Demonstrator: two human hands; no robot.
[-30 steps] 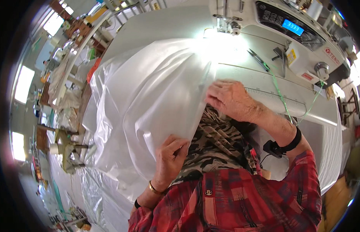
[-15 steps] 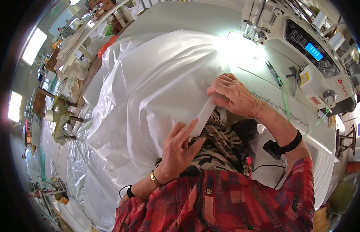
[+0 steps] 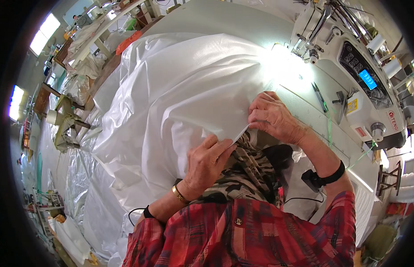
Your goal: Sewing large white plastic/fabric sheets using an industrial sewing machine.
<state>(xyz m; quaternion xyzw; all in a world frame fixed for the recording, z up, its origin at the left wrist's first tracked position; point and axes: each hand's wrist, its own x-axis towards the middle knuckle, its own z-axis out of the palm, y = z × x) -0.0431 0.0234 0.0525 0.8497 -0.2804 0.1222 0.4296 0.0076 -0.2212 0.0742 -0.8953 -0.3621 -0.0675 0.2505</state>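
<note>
A large sheet of shiny white woven fabric [image 3: 189, 89] is spread over the table and drapes into my lap. My right hand [image 3: 276, 116] pinches its near edge between thumb and fingers. Lower and to the left, my left hand [image 3: 208, 161] has its fingers and thumb closed on the same edge, which runs as a thin, taut line between both hands. Beyond the hands, the sheet reaches under the brightly lit head of a sewing machine [image 3: 349, 66]; glare hides the needle area.
Thread snips [image 3: 320, 97] with green cord lie on the table near the machine, beside a small dark metal piece [image 3: 339, 99]. A ruler scale [image 3: 336, 149] runs along the table by my right forearm. At left stands a frame holding a white spool [image 3: 52, 117].
A wide flat fold showed along the edge between my hands; now only a thin line shows. My left fingers, spread before, have closed on the edge. The whole view has shifted slightly.
</note>
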